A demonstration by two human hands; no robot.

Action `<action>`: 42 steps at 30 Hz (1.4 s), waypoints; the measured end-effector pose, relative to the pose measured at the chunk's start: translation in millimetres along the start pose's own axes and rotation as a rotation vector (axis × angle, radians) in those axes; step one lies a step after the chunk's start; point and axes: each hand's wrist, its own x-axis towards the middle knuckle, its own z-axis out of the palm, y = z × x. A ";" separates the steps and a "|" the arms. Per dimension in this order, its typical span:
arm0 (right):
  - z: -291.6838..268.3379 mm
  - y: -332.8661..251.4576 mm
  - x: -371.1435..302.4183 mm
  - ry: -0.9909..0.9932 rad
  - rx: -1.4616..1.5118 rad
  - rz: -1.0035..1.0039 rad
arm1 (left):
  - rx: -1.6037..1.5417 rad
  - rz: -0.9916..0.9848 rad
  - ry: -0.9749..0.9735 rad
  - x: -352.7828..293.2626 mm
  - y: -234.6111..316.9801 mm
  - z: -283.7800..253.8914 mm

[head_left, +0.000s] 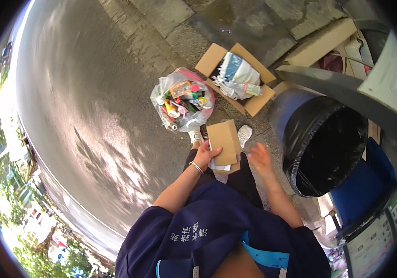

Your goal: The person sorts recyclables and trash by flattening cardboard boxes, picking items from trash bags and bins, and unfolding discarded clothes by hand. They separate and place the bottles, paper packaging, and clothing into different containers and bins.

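My left hand [204, 156] grips a folded piece of brown cardboard [223, 139] in front of my legs, thumb on top. A bit of white paper [219, 166] sticks out at its lower edge. Just to the right of the cardboard, my right hand [260, 160] is raised and slightly blurred, fingers apart, holding nothing. Beyond my feet stands a clear plastic bag [192, 123] full of bottles and other containers. Beside it, an open cardboard box [259, 103] contains a white and blue plastic bag [239, 70] and a clear bottle [252, 89].
A large bin with a black liner [296, 155] stands close on my right, with a blue object [364, 197] behind it. More cardboard [321, 42] leans at the far right. A paved road [68, 111] stretches along my left.
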 end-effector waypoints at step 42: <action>258.3 56.9 264.9 0.000 0.398 0.226 | 2.295 0.228 -0.493 379.0 214.7 -124.4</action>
